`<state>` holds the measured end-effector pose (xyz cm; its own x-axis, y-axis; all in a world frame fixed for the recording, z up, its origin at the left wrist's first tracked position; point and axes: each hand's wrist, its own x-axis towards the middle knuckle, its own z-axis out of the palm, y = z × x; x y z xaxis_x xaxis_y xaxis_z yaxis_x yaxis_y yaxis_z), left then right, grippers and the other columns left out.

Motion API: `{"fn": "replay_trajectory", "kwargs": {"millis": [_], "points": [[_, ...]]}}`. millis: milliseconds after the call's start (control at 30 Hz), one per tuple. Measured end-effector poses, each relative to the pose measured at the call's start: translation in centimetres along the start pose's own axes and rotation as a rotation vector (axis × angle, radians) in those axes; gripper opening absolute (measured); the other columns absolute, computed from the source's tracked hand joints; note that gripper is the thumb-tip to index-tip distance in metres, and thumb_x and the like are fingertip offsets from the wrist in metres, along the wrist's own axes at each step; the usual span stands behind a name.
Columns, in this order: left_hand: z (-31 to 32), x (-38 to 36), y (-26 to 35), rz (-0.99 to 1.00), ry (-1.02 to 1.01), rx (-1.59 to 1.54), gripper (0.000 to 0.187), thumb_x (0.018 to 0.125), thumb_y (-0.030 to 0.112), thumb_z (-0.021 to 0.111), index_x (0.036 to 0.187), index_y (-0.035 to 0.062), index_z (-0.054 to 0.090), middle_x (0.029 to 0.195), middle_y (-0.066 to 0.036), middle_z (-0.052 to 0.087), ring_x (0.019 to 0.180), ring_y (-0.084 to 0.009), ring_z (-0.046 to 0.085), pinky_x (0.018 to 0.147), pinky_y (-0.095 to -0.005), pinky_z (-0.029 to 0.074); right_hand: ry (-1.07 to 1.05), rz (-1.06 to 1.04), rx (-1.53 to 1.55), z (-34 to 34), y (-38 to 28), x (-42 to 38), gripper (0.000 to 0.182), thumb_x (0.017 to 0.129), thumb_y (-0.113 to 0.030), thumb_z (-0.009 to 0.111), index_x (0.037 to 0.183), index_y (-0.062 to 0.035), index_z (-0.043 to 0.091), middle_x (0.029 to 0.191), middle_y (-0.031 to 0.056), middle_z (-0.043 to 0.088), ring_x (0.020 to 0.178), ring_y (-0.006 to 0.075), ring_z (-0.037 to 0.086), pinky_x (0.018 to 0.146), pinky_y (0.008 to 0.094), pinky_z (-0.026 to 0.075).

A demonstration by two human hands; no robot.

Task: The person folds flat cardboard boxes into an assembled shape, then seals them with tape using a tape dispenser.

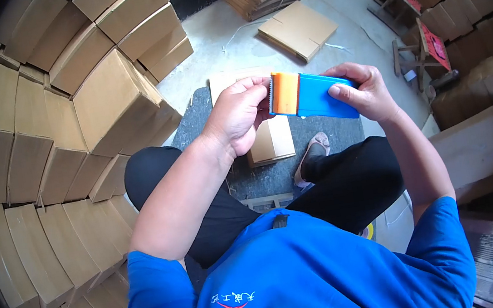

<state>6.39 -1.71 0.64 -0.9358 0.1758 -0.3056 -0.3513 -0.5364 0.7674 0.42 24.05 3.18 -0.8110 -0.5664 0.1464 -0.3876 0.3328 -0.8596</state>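
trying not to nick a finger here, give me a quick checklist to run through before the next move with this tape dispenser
1. Right hand gripping the blue body of the tape dispenser: ok.
2. Left hand fingertips well away from the toothed edge: not ok, they are right beside it.
3. Loose tape end held in the left fingers: cannot tell, any tape there is too hard to make out.
4. Cardboard box below the hands fully visible: not ok, partly hidden.
5. Visible shoe apart from the box: ok, dark mat shows between.
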Motion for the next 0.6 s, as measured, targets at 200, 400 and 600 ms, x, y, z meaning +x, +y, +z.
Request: {"fn": "replay_trajectory", "kwargs": {"millis": [200,400,600], "points": [[-7.8,1.5,-11.1,-0.158,0.359,0.147,0.013,0.101,0.014,0.056,0.108,0.0055,0.064,0.087,-0.001,0.064,0.071,-0.0084,0.058,0.068,-0.0259,0.05,-0.27,0.301,-0.154,3.5,4.6,-1.5,0.047,0.085,-0.044,0.075,0.106,-0.0016,0.071,0.093,0.0123,0.072,0.086,0.0208,0.07,0.082,0.034,0.056],[-12.7,1.3,-14.1,-0.318,0.631,0.151,0.016,0.094,0.018,0.068,0.105,0.0072,0.064,0.079,0.002,0.06,0.063,-0.0078,0.052,0.058,-0.0257,0.045,-0.347,0.454,-0.326,2.5,10.8,-3.9,0.048,0.084,-0.041,0.074,0.112,-0.0014,0.07,0.099,0.0154,0.072,0.091,0.0243,0.07,0.086,0.0359,0.056],[-13.7,2.5,-16.4,-0.272,0.732,0.313,0.019,0.092,0.025,0.073,0.097,0.0082,0.066,0.074,0.004,0.057,0.059,-0.0052,0.047,0.051,-0.0214,0.038,-0.342,0.471,-0.255,3.4,12.8,-3.9,0.046,0.085,-0.04,0.073,0.112,-0.0022,0.07,0.099,0.0171,0.072,0.092,0.0259,0.071,0.086,0.036,0.056]]}}
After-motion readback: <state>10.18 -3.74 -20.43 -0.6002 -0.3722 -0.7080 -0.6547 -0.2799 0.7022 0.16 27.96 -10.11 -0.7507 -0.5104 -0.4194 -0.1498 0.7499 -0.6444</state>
